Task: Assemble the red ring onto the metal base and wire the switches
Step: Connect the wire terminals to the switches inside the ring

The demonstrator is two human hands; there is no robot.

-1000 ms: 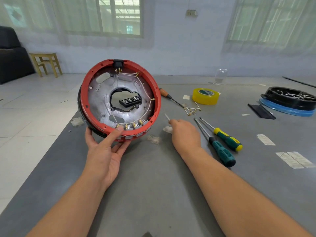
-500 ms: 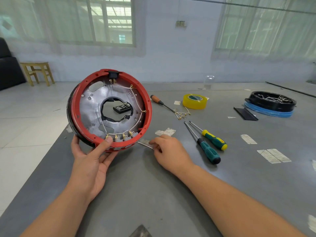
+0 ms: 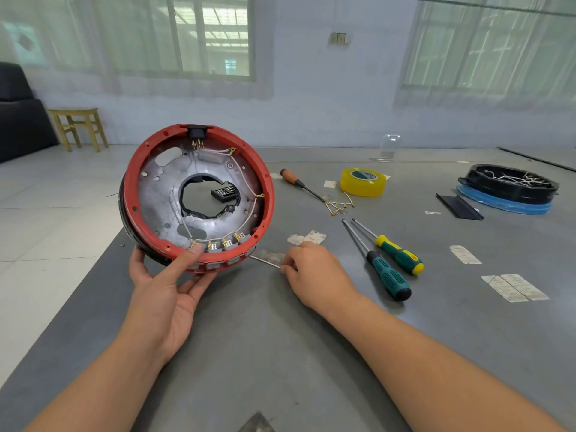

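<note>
Head: right hand [image 3: 314, 272] fingers pinch thin rod [image 3: 265, 261]

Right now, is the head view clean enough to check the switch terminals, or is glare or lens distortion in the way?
Head view: soft daylight from the windows, faint shadows, no harsh glare on the metal base. The switches at the red ring's lower rim look fairly sharp, though small. Wide-angle distortion bends the table edges and stretches the forearms. The left hand's thumb covers the leftmost terminal.

A plain workshop room: a grey table [image 3: 311, 353] strewn with screwdrivers [image 3: 386, 275], a yellow tape roll [image 3: 363, 182] and loose wires [image 3: 338, 205], bare tiled floor [image 3: 46, 213], curtained windows [image 3: 187, 35].
</note>
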